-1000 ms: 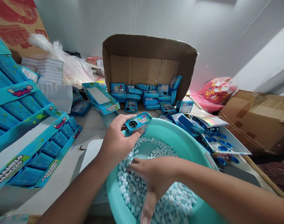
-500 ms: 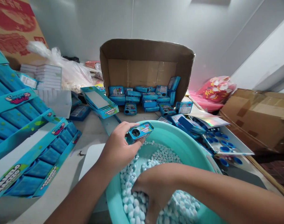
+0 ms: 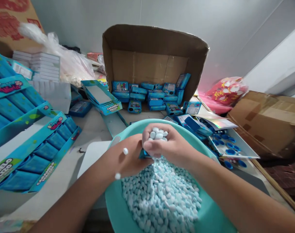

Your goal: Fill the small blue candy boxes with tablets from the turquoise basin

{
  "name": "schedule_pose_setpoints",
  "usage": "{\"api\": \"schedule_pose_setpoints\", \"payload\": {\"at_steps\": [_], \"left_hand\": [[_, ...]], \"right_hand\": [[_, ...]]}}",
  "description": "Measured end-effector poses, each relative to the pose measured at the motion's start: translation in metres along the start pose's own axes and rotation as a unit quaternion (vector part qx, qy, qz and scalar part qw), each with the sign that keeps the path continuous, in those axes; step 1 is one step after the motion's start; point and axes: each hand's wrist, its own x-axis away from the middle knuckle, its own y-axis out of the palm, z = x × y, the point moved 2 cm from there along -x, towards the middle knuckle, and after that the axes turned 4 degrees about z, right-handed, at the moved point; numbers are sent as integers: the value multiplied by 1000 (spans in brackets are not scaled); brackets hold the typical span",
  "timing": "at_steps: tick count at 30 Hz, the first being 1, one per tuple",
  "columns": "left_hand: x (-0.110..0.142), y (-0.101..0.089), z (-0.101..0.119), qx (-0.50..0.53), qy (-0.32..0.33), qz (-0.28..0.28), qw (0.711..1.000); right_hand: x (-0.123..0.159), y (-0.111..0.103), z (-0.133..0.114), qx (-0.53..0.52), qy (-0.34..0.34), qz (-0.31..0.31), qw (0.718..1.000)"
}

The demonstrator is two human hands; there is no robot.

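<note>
My right hand [image 3: 159, 139] is cupped around a heap of pale blue candies [image 3: 158, 134], over the far part of a turquoise tub [image 3: 212, 200]. Just beneath it, my left hand [image 3: 130, 152] grips a small blue candy box [image 3: 144, 154], mostly hidden by the two hands. Two loose candies [image 3: 125, 151] are in front of my left wrist and forearm. Many more candies [image 3: 162, 194] fill the bottom of the tub.
Behind the tub, a cardboard carton [image 3: 147, 66] on its side holds several blue boxes. Display trays of blue packets [image 3: 50, 145] stand at left, beside stacked trays [image 3: 101, 97]. At right are a white tray of blue caps [image 3: 231, 145] and a brown carton [image 3: 271, 119].
My right hand has risen from the candies in the tub with a handful and now sits over the box in my left hand. Two candies have come loose near my left arm.
</note>
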Motion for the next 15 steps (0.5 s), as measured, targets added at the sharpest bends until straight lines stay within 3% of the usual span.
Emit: {"api": "schedule_pose_setpoints", "payload": {"at_steps": [4, 9, 15], "left_hand": [[-1, 6, -3, -26, 17, -58, 998], [-2, 7, -6, -33, 6, -58, 998], [0, 6, -5, -12, -7, -81, 997]], "right_hand": [[-5, 3, 10, -53, -36, 92, 994], [-4, 11, 14, -68, -36, 190, 979], [-1, 15, 21, -81, -47, 221, 971]]}}
